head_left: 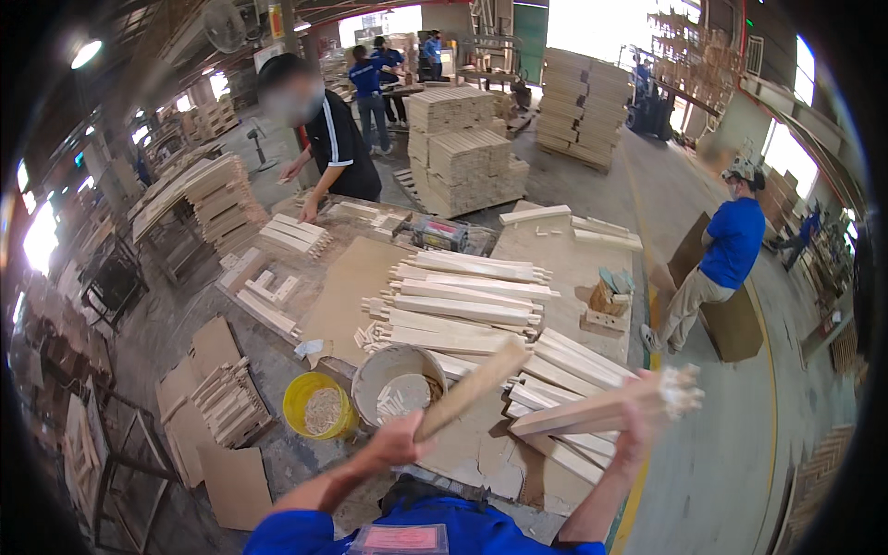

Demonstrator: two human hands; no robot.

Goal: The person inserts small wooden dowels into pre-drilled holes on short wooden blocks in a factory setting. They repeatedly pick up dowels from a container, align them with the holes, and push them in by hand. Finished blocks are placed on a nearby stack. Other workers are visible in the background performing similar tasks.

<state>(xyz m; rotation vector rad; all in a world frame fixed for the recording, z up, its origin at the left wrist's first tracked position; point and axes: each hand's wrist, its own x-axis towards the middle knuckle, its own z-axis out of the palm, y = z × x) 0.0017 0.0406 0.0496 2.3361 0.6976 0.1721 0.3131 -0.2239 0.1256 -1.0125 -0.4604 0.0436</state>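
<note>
My left hand [398, 439] is closed round the lower end of a flat wooden stick [474, 387], which slants up and to the right over the table. My right hand [635, 433] grips a bundle of wooden bars [573, 415]; their knobbed ends at the right are smeared by motion, so I cannot tell how many there are. Beneath that bundle lie loose wooden bars [578, 356] on the cardboard-covered table [472, 461]. Further back, more pale bars [462, 305] with narrowed ends lie in rows. Left of the stick stands a whitish bucket [361, 381] holding small wooden pegs.
A yellow bucket [290, 407] with wood bits stands beside the whitish one. Across the table a person in black [347, 153] reaches toward short bars. A person in blue [731, 240] is at the right. Stacked timber [462, 153] rises behind; a wooden block [603, 321] sits near the table's right edge.
</note>
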